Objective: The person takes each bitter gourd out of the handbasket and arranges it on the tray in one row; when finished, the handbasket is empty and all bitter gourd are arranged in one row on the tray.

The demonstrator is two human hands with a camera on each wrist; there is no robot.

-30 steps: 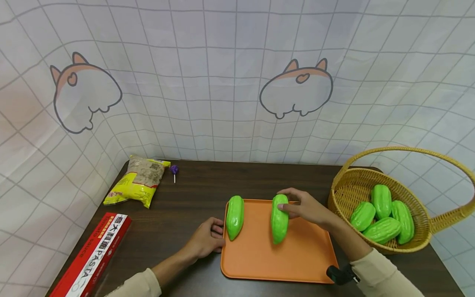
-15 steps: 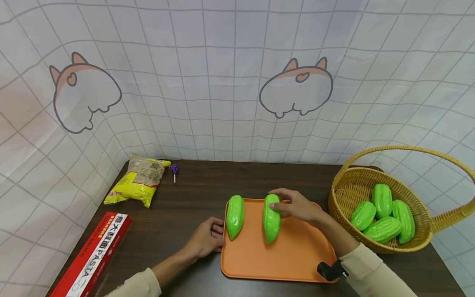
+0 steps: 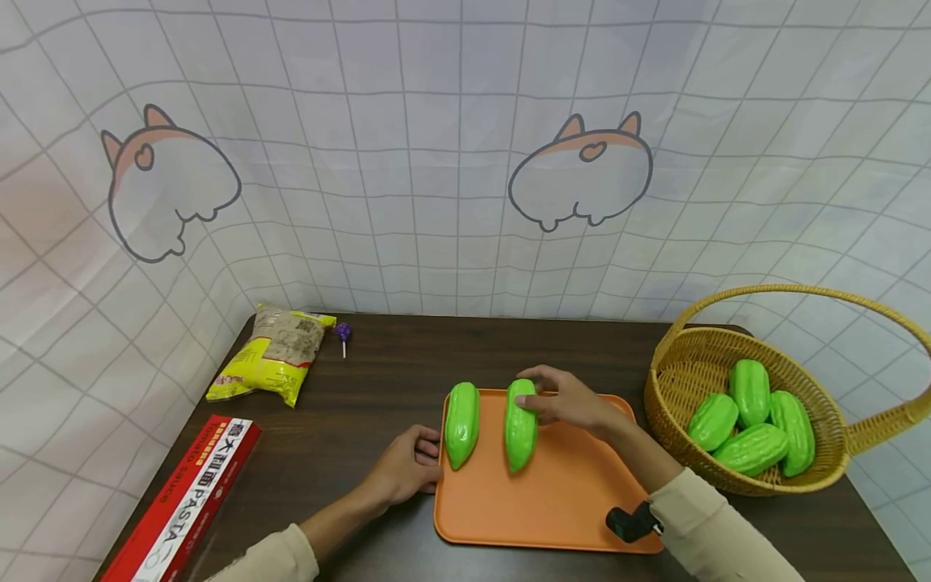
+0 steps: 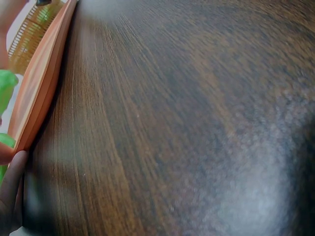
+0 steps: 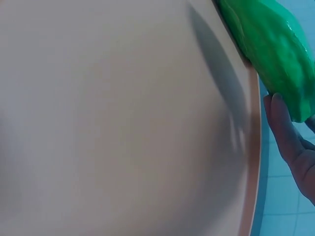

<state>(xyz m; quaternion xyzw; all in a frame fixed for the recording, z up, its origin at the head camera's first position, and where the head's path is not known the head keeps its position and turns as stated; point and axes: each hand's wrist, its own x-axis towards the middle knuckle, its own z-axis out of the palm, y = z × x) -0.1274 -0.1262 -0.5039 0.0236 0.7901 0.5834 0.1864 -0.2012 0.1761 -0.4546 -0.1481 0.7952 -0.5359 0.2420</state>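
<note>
My right hand (image 3: pixel 566 398) grips a bright green bitter melon (image 3: pixel 520 440) by its far end, thumb on top. The melon points its narrow end toward me and overlaps the left half of an orange tray (image 3: pixel 553 517). A shadow falls on the tray beside it in the right wrist view. A second bitter melon (image 3: pixel 461 428) lies along the tray's left side. At that same side my left hand (image 3: pixel 400 469) holds the rim, fingers curled and thumb against the edge. Its thumb (image 4: pixel 15 179) shows at the tray's corner in the left wrist view.
A wicker basket (image 3: pixel 669 428) with a tall handle stands at right, holding several more green melons (image 3: pixel 751 449). At left lie a yellow snack-like bag (image 3: pixel 276 356), a purple lollipop (image 3: pixel 343 332) and a red pasta box (image 3: pixel 185 493). A patterned curtain (image 3: pixel 436 162) hangs behind the dark table (image 3: pixel 349 453).
My right hand has moved left with its bitter melon, from the tray's middle toward the other melon. My left hand stays at the tray's left edge.
</note>
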